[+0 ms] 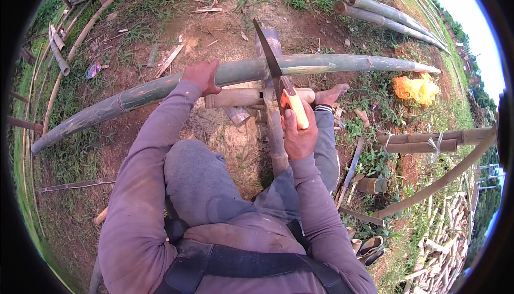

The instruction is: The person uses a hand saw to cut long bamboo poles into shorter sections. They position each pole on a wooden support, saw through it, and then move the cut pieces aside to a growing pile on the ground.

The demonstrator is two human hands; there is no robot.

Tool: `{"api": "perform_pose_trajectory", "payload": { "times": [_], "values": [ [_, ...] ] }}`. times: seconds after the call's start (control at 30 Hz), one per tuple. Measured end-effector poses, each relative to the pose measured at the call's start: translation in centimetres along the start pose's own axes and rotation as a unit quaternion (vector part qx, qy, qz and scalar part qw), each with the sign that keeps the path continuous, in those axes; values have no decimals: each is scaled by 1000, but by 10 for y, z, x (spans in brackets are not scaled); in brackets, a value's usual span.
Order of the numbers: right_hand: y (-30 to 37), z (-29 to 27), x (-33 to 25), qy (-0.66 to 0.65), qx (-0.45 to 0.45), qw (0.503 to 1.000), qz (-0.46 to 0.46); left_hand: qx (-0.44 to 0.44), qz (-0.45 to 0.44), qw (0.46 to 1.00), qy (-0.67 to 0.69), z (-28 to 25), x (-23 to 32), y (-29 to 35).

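A long green bamboo pole [235, 71] lies across in front of me, from the far left to the right, resting on a low wooden support. My left hand [202, 76] is closed over it, left of the support. In my right hand [300, 136] is the orange and cream handle of a hand saw [271, 58]. Its dark blade points away from me and lies across the pole near the support, by a pale stripped patch. Whether the teeth are in the bamboo I cannot tell. A shorter bamboo piece [235, 98] lies crosswise just nearer than the pole.
My bare foot [331, 94] is beside the short bamboo piece. An orange plastic bundle [416, 89] lies to the right, beyond a lashed bamboo frame [417, 143]. Two bamboo poles [388, 18] rest at the far right. A long blade [352, 166] and shoes [370, 246] lie on my right.
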State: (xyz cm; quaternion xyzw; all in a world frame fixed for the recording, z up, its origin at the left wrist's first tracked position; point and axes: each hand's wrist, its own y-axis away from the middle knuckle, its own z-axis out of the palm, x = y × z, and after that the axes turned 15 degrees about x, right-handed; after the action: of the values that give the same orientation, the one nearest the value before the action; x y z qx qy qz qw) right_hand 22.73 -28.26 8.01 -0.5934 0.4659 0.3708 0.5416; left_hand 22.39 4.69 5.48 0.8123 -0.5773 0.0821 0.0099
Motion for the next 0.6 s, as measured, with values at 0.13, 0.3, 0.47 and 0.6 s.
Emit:
{"api": "perform_pose_trajectory", "payload": {
  "times": [0.13,0.3,0.47,0.6],
  "values": [
    [84,-86,-25,-22,1,996,91,2,6,1000,-5,-1,-2,6],
    [103,-104,-3,-47,5,996,70,-24,-9,1000,-5,1,-4,4],
    [-43,41,25,13,16,1000,-15,11,14,1000,-10,4,7,-1],
    [-32,25,8,30,20,999,-41,0,21,1000,7,0,3,-6]
  ]
}}
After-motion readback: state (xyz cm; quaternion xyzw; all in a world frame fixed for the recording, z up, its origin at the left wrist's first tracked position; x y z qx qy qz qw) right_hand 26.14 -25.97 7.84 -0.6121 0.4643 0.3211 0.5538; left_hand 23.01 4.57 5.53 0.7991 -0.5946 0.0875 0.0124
